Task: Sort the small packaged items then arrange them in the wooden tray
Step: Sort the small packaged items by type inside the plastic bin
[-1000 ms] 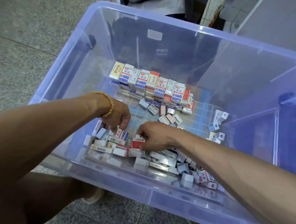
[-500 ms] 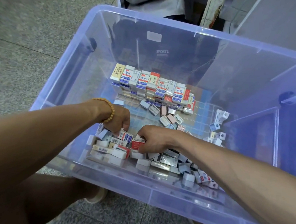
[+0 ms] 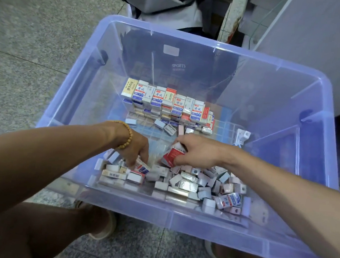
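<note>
Where the grey speckled stone floor [image 3: 26,56] carries it, one large translucent blue plastic storage bin [image 3: 291,242], rectangular, open-topped, stands with both forearms reaching in over its near edge.

Contents, far edge of the bin floor: a neat stacked row of small white, blue and red printed packets [image 3: 167,101], set upright side by side in several layers, leaning against the far wall; one cream packet closes the row at its left end.

Contents, near edge: a loose heap of small white, pink and grey packets [image 3: 191,183], unsorted, lying at all angles from the near left corner across to the near right corner.

Contents, right wall: a few small white boxes [image 3: 242,135], apart from both groups.

Contents, middle: several stray packets just in front of the stacked row.

Left hand [image 3: 135,149], with a tan beaded bracelet [image 3: 128,134] at the wrist: fingers curled downward, tips on a white, blue and red packet [image 3: 142,166] at the left of the heap.

Right hand [image 3: 196,151]: fingers and thumb closed round a red and white packet [image 3: 173,153], held tilted, just above the heap.

Beyond the far edge of the bin: a grey and white fabric bag [image 3: 156,0] on the floor.
</note>
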The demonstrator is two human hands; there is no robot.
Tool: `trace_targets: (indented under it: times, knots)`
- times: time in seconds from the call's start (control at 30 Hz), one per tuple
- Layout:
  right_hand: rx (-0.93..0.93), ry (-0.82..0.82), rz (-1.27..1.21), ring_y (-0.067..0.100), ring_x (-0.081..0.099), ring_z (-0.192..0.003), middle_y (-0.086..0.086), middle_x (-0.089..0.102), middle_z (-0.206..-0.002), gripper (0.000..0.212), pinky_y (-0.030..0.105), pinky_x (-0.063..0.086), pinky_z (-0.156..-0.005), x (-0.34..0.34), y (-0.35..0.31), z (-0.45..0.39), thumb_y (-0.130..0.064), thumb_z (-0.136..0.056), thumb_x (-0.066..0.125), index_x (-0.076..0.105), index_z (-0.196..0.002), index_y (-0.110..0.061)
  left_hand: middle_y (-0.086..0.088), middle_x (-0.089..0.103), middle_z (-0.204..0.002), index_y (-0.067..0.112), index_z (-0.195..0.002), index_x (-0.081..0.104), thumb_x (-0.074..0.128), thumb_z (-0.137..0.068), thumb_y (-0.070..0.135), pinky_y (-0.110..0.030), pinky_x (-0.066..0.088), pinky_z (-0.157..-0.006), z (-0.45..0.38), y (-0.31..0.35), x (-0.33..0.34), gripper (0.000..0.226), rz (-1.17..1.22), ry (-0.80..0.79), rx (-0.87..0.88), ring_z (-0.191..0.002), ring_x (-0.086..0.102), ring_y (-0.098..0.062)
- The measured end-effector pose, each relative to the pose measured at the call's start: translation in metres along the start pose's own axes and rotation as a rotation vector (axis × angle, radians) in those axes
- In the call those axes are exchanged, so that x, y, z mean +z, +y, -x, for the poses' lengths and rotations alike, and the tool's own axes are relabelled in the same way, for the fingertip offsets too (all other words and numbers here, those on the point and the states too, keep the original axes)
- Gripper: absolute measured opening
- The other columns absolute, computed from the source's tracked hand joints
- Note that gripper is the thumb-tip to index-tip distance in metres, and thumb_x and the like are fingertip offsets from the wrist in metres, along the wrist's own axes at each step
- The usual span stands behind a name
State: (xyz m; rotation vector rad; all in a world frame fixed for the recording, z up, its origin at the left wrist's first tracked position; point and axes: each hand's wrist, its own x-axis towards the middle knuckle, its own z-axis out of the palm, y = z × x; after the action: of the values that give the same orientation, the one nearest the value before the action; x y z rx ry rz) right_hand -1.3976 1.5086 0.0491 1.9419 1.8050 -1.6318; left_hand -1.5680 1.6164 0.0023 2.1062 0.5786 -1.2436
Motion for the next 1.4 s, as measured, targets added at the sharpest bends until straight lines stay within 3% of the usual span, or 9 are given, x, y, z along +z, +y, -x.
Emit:
trace_targets:
  times: [0.23,0.43,0.57,0.73,0.93,1.03,1.1,1.27,1.4]
  knots:
    - [0.122,0.234,-0.404,0.019,0.058,-0.076,0.005,0.068,-0.081,0.006,0.039,0.046,-0.072,-0.014,0.020,0.016,-0.010,-0.089,0.069,0.067,-0.094,-0.008,0.006,0.064,-0.088,0.021,-0.123,0.067,0.076,-0.079,0.010,-0.036,0.056,-0.087,-0.001,0.004,0.006,0.045,0.036,0.043,-0.002,-0.095,0.066,-0.022]
    - [0.180,0.378,-0.869,0.019,0.060,-0.071,0.009,0.069,-0.081,0.013,0.033,0.049,-0.066,-0.020,0.025,0.009,0.003,-0.091,0.062,0.067,-0.090,-0.010,0.011,0.062,-0.075,0.019,-0.122,0.068,0.073,-0.080,0.004,-0.030,0.054,-0.074,0.001,0.010,0.004,0.044,0.108,0.062,-0.017,-0.085,0.065,-0.021]
    - [0.170,0.404,-1.016,0.016,0.064,-0.056,0.009,0.070,-0.073,0.016,0.029,0.048,-0.059,-0.027,0.023,0.008,0.006,-0.092,0.059,0.064,-0.102,-0.004,0.004,0.066,-0.079,0.033,-0.088,0.075,0.070,-0.081,0.006,-0.037,0.056,-0.077,0.002,0.010,0.003,0.028,0.113,0.023,-0.017,-0.075,0.059,-0.016]
    - [0.197,0.509,-1.050,0.017,0.062,-0.060,0.014,0.068,-0.085,0.028,0.027,0.048,-0.050,-0.036,0.022,0.002,0.004,-0.089,0.063,0.063,-0.117,0.003,0.002,0.065,-0.077,0.021,-0.098,0.078,0.067,-0.083,0.003,-0.029,0.052,-0.066,0.010,0.016,-0.002,0.026,0.244,0.057,-0.017,-0.071,0.055,-0.016]
    - [0.236,0.607,-0.889,0.027,0.070,-0.080,0.022,0.073,-0.104,0.036,0.036,0.056,-0.059,-0.049,0.003,-0.024,-0.009,-0.078,0.076,0.065,-0.110,0.002,0.003,0.068,-0.072,0.011,-0.101,0.077,0.068,-0.086,0.002,-0.020,0.054,-0.057,0.033,0.027,-0.027,0.020,0.659,0.345,0.046,-0.058,0.059,-0.005]
    - [0.220,0.673,-0.816,0.026,0.068,-0.071,0.024,0.073,-0.096,0.018,0.047,0.060,-0.069,-0.048,-0.003,-0.044,-0.008,-0.075,0.077,0.072,-0.090,0.001,0.002,0.065,-0.064,0.007,-0.093,0.077,0.070,-0.085,0.003,-0.021,0.054,-0.058,0.045,0.029,-0.032,0.011,0.838,0.467,0.057,-0.056,0.058,-0.006]
    - [0.230,0.736,-0.772,0.020,0.065,-0.061,0.013,0.075,-0.084,0.008,0.035,0.060,-0.060,-0.048,-0.008,-0.051,-0.011,-0.077,0.079,0.074,-0.082,-0.006,0.002,0.063,-0.060,0.009,-0.085,0.076,0.070,-0.084,0.000,-0.024,0.054,-0.059,0.051,0.030,-0.032,0.011,0.950,0.564,0.054,-0.055,0.056,-0.008]
    - [0.224,0.791,-0.929,0.020,0.065,-0.055,0.006,0.068,-0.069,0.014,0.042,0.062,-0.071,-0.050,-0.006,-0.053,-0.014,-0.080,0.079,0.068,-0.074,-0.008,-0.014,0.070,-0.086,0.007,-0.084,0.077,0.071,-0.082,-0.003,-0.035,0.050,-0.074,0.063,0.031,-0.030,0.012,1.175,0.678,0.038,-0.072,0.057,-0.022]
    - [0.241,0.795,-0.943,0.016,0.055,-0.050,0.006,0.057,-0.069,0.019,0.027,0.053,-0.048,-0.057,0.008,-0.036,-0.008,-0.085,0.076,0.059,-0.077,-0.007,-0.011,0.071,-0.077,0.003,-0.082,0.074,0.067,-0.083,-0.006,-0.030,0.052,-0.069,0.076,0.038,-0.033,0.012,1.399,0.706,0.079,-0.067,0.062,-0.020]
